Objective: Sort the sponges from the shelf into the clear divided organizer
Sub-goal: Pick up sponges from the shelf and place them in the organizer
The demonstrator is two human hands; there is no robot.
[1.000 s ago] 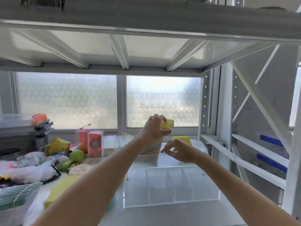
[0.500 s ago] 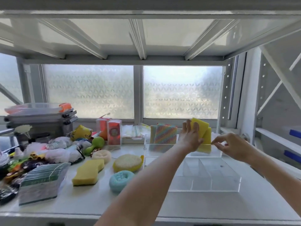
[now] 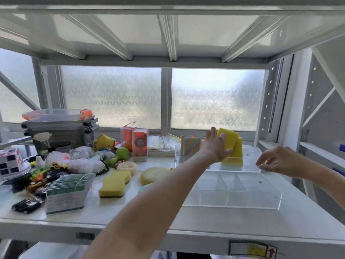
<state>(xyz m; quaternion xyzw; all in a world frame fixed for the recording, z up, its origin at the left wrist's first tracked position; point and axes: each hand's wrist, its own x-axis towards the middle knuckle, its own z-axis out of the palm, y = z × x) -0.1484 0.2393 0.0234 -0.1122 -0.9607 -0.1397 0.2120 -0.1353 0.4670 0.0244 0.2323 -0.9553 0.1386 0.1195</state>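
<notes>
1. Shelf [image 3: 186,224]: smooth white metal.
2. Organizer [image 3: 231,193]: clear, rigid, divided, below both hands.
3. Right hand [image 3: 280,161]: fingers loosely curled, empty.
4. Left hand [image 3: 214,148]: fingers spread against a flat yellow sponge [image 3: 230,142] standing in the organizer's far compartment.

Shelf [image 3: 214,224]: painted metal, white, smooth w/ slight sheen. Organizer [image 3: 231,195]: clear hard plastic, glossy, smooth dividers. Yellow sponges [image 3: 232,144] in back section: matt, porous foam. Striped sponge [image 3: 190,144]: ribbed, rough-looking weave. Contoured sponge [image 3: 114,184]: matt yellow foam, dark scour layer underneath. Round pad [image 3: 155,173]: coarse mesh texture. Window panes [image 3: 112,98]: frosted, patterned glass. Storage boxes [image 3: 59,124]: translucent plastic lids.
</notes>
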